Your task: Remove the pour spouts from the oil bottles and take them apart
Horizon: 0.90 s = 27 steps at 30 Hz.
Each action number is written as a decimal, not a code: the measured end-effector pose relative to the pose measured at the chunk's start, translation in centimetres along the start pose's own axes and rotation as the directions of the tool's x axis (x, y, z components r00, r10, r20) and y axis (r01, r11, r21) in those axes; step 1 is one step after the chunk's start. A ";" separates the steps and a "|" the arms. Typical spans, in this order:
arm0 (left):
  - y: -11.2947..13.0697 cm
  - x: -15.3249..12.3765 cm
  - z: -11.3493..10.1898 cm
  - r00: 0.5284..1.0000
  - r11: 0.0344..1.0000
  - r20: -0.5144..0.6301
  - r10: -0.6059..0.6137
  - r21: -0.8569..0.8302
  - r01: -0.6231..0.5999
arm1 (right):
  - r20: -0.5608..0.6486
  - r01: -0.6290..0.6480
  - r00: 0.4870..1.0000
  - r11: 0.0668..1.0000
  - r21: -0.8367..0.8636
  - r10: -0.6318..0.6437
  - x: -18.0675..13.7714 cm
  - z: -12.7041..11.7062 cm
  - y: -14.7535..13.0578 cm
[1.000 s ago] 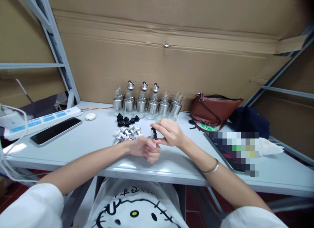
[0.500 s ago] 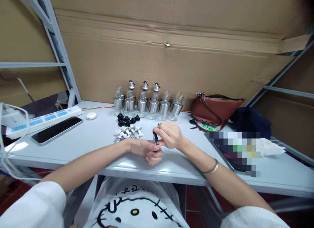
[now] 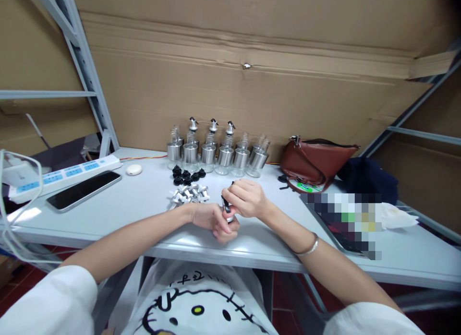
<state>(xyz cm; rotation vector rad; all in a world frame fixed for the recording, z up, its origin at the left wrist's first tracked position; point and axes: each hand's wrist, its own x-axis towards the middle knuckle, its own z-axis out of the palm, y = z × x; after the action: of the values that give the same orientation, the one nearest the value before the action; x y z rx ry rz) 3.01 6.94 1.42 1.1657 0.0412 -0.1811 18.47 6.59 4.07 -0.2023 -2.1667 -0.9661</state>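
Observation:
Near the table's front edge my two hands meet around a pourer spout with a black lever and a silvery-white body, much of it hidden by fingers. My left hand is closed around its lower part. From above, my right hand is closed on the black lever. Just left of the hands lies a pile of silvery-white spout pieces. Behind that pile sit several black stoppers. Glass bottles with steel sleeves stand in rows farther back, and three of them carry pourer spouts.
On the left are a white power strip, a phone and a round white case. A brown bag stands at the right, near dark cloth and a crumpled white tissue. Cardboard walls off the back.
My right hand and the black lever have shifted slightly left, and the lever is more tilted. More of the silvery body shows between my fingers. Everything else is unchanged.

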 end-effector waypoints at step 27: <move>0.1 0.5 0.3 0.998 0.995 0.001 0.055 -0.081 -0.055 | 0.064 -0.231 0.973 0.956 0.182 0.223 -0.1 1.2 -0.5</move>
<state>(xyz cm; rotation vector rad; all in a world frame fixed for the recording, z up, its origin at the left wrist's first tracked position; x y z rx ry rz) 3.51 6.65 1.54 1.0846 0.0134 -0.1313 17.63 7.07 3.15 -0.3748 -2.2008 -0.6279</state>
